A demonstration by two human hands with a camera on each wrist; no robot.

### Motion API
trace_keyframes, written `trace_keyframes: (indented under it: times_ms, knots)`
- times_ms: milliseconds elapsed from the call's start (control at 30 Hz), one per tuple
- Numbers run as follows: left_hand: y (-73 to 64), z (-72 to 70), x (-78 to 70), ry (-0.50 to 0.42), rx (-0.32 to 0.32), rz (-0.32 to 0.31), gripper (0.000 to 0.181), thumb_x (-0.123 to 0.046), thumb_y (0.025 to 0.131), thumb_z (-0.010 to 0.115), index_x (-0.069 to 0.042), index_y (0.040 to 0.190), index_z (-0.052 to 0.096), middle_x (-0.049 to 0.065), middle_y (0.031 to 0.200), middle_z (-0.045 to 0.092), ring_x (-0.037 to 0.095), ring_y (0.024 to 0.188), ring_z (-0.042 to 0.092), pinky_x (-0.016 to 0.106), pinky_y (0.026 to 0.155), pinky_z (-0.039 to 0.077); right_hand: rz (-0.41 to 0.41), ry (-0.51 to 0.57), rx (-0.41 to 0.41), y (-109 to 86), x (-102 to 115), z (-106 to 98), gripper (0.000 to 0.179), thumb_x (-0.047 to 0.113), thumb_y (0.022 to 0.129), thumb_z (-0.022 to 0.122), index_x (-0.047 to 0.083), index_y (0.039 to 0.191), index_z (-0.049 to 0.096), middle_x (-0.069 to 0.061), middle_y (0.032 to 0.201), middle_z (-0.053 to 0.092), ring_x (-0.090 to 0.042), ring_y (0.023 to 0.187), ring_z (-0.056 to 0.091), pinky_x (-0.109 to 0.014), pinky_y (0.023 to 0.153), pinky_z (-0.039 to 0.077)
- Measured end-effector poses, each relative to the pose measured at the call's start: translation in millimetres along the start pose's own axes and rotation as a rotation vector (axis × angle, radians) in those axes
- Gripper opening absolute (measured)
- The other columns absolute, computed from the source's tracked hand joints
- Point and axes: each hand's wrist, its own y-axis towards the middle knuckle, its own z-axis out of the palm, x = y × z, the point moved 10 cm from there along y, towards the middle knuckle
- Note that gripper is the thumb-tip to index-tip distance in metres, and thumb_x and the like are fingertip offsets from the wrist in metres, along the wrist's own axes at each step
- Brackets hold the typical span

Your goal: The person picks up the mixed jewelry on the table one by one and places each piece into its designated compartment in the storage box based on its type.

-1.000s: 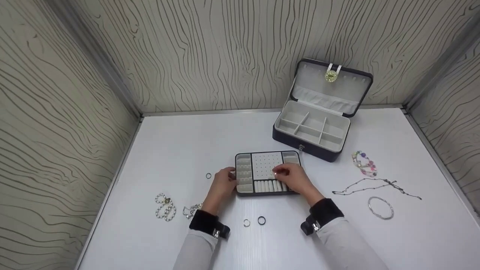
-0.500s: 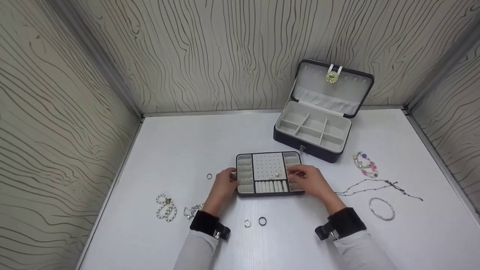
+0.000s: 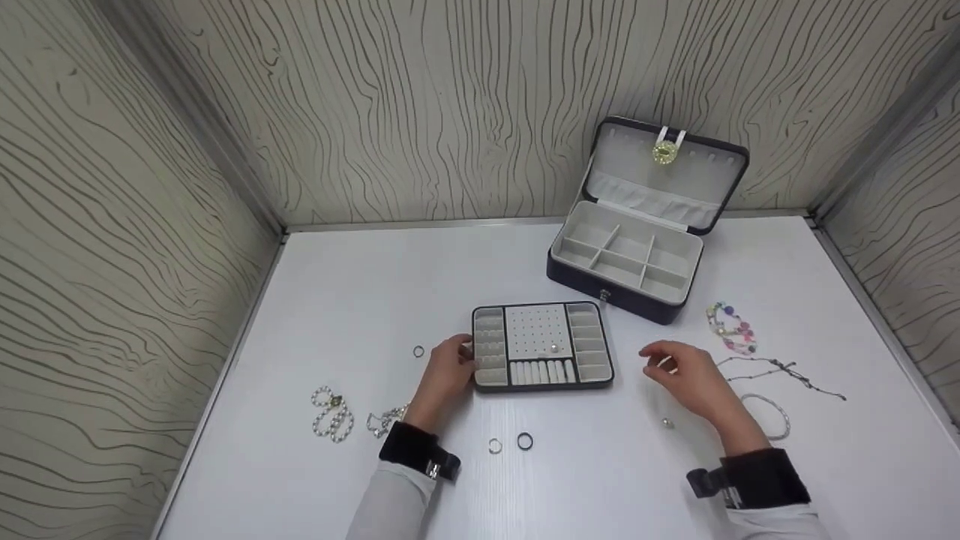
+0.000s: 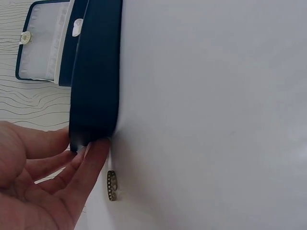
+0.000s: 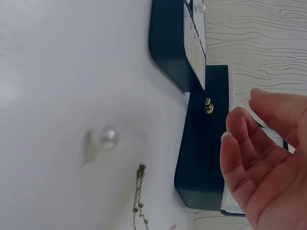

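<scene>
My left hand [image 3: 448, 365] holds the left end of a dark jewelry tray [image 3: 544, 388]. In the left wrist view its thumb and fingers [image 4: 91, 165] are at the tray's corner. One pearl stud earring [image 3: 554, 349] sits on the tray's perforated panel, above a row of ring rolls. My right hand [image 3: 686, 375] is right of the tray with fingers loosely bent and nothing between them. Below it on the table lies another pearl earring [image 5: 109, 138], apart from the fingers.
Behind stands an open jewelry box [image 3: 622, 296] with its lid up. Right of my right hand lie a beaded bracelet [image 3: 742, 330], a thin necklace [image 3: 787, 367] and a bangle [image 3: 784, 420]. Two rings lie in front, including a dark ring [image 3: 525, 441]; a pearl strand [image 3: 322, 427] lies left.
My right hand has let go of the pearl earring, left on the tray's panel, and moved off to the right. The second pearl earring now shows. My left hand stays in place.
</scene>
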Motion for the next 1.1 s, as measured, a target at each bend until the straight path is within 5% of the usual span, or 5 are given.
trace_keyframes:
  times_ms: [267,467,1100]
  knots:
    - [0.9,0.7,4.7,-0.046,0.004,-0.033,0.053,0.001,0.087,0.067,0.0,0.137,0.051,0.008,0.095,0.063,0.019,0.083,0.06,0.036,0.075,0.052,0.119,-0.162,0.236,-26.9,-33,27,0.027,0.008,0.078,0.078,0.005,0.103,0.069,-0.006,0.088,0.055,-0.022,0.08,0.052,-0.041,0.071,0.045]
    - [1.3,-0.1,3.6,-0.036,0.009,-0.025,0.054,0.0,0.087,0.067,0.0,0.138,0.05,0.007,0.096,0.063,0.019,0.085,0.061,0.035,0.075,0.052,0.111,-0.205,0.267,-36.4,-40,31,0.033,0.006,0.07,0.078,0.008,0.101,0.067,-0.005,0.09,0.055,-0.022,0.082,0.052,-0.043,0.073,0.046]
    - [0.3,0.6,1.6,-0.034,0.0,-0.012,0.053,0.001,0.086,0.066,-0.001,0.138,0.051,0.006,0.094,0.062,0.018,0.083,0.06,0.035,0.073,0.052,0.057,-0.135,0.261,-35.0,-38,39,0.018,0.0,0.074,0.075,0.011,0.086,0.067,0.003,0.079,0.056,-0.016,0.075,0.052,-0.038,0.069,0.046]
